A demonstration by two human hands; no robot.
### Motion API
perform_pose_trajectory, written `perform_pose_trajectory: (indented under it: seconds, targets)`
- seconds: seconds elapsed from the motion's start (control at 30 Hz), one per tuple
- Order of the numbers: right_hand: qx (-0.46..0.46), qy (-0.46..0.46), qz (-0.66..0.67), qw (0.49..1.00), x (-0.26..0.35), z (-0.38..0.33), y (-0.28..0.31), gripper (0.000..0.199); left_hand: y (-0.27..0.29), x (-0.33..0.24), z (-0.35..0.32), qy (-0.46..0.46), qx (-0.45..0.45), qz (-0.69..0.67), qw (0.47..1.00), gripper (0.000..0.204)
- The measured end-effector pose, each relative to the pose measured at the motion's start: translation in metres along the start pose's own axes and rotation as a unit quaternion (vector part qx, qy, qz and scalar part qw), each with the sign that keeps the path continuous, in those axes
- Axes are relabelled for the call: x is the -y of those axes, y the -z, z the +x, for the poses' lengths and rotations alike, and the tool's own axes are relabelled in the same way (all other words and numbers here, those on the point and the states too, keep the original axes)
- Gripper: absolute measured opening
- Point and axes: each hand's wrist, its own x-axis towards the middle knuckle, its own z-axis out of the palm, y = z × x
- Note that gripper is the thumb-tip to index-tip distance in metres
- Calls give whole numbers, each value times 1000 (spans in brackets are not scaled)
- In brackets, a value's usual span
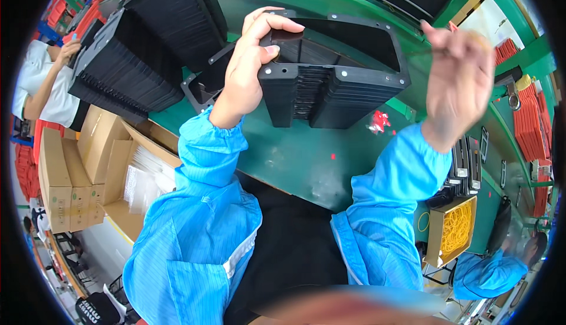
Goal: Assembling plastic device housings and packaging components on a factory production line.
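A stack of black plastic frames with rounded corners stands on the green table in front of me. My left hand grips the left end of its top frame, thumb on the near side and fingers curled over the far one. The frame's middle is dark and glossy, with small pale round spots at its corners. To the right of the stack, my right hand is raised and apart from it. Its fingers look bent but are smeared by motion, so I cannot make out whether they hold anything.
Tall stacks of black frames stand at the left. Below them are cardboard boxes, one with white sheets inside. Small red bits lie on the green table. A box of yellow rubber bands sits at the right. Another person works at far left.
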Motion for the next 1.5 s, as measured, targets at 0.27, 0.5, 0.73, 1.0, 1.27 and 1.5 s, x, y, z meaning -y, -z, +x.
perform_pose_trajectory:
  seconds: [0.27, 0.5, 0.73, 1.0, 1.27, 1.5]
  targets:
    - [147, -28, 68, 987, -11, -29, -85, 7, 11, 6, 5, -70, 47, 84, 993, 44]
    - [139, -86, 65, 984, 2, -30, -75, 11, 15, 8, 2, -70, 63, 43, 995, 47]
    - [382, -9, -80, 921, 8, -15, -59, 12, 27, 13, 6, -85, 112, 50, 989, 58]
    - [290, 33, -215, 932, 6, -29, -75, 14, 27, 11, 8, -125, 87, 116, 981, 57]
    - [-34, 151, -51, 987, 47, -11, 17, 27, 52, 2, 6, 70, -101, -89, 988, 29]
    - [-32, -109, -475, 872, 73, -16, 19, 23, 110, 25, -63, -21, -212, 278, 937, 32]
